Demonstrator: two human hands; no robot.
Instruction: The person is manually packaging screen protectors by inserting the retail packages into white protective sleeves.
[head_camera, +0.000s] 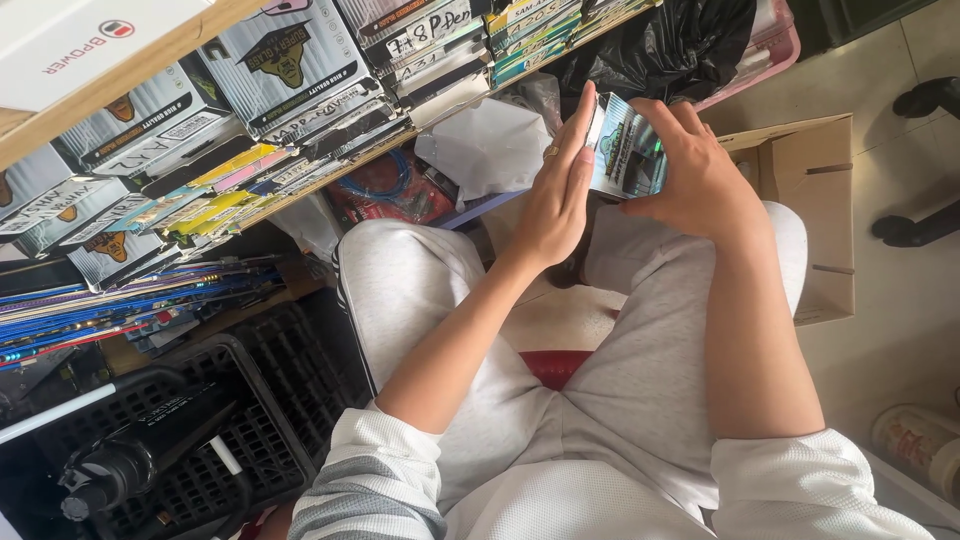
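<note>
Hands (625, 175) gripping glossy teal packet (628, 150), knees

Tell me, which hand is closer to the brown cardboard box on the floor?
The right hand. It holds a small shiny packet just beside the cardboard box. The left hand presses the packet's other side, so it is farther from the box.

Far left, I see a wooden shelf (120, 90) stacked with flat printed boxes (290, 60), with coloured slim packages (225, 180) beneath. A black plastic crate (250, 400) sits near left, beside a black cylindrical tool (110, 470). At right stands an open cardboard box (815, 200), and a black plastic bag (670, 45) lies far behind it.
</note>
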